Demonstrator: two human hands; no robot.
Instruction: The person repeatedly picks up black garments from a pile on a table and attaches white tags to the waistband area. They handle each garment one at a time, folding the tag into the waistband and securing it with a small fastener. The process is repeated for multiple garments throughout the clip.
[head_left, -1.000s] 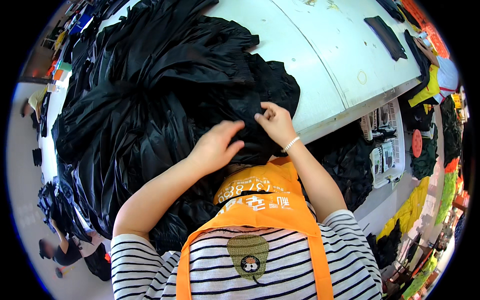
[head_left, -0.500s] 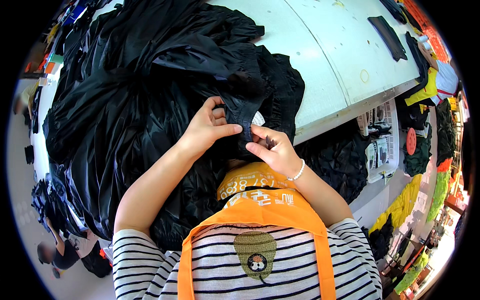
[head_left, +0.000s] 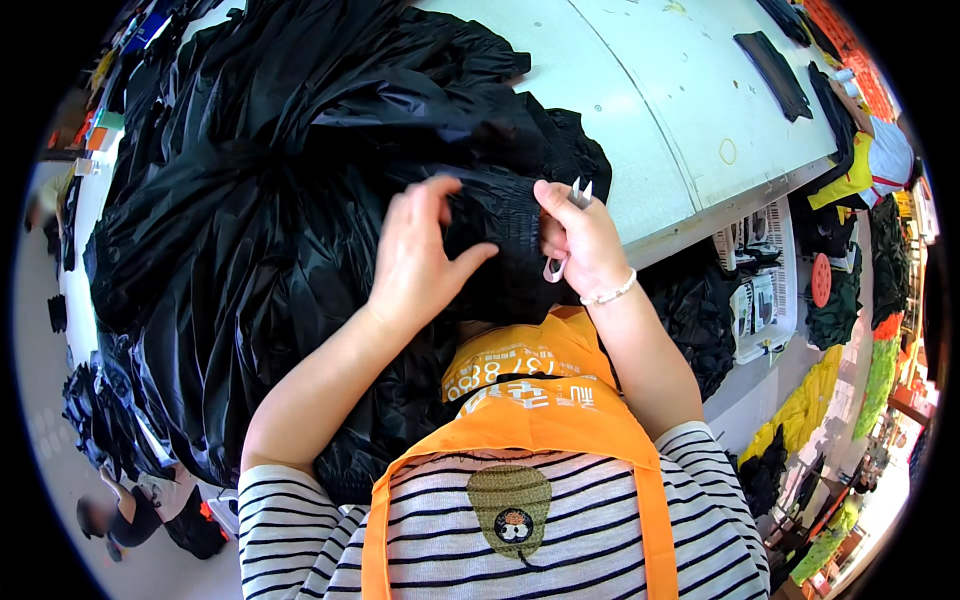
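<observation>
A large heap of black garments (head_left: 230, 200), thin and shiny, covers the left of the table. My right hand (head_left: 590, 245) is closed around small metal thread snips (head_left: 583, 192). Their pointed tips stick up past the thumb, and a ring handle shows below the fingers. The same hand is at the edge of a gathered elastic waistband (head_left: 517, 215); whether it also pinches the cloth I cannot tell. Slightly blurred, my left hand (head_left: 420, 250) is open over the black cloth left of the waistband, thumb and fingers apart.
The pale table (head_left: 660, 110) extends to the right, with a folded dark piece (head_left: 775, 75) at its far side. Beneath its edge stand a white crate (head_left: 775, 300) and dark cloth (head_left: 690, 320). Yellow cloth (head_left: 800, 405) lies farther right. Other people are at the lower left and upper right.
My left hand has let go of the waistband and opened. My right hand has moved up and right and turned, bringing the snips into view. The white label on the band no longer shows.
</observation>
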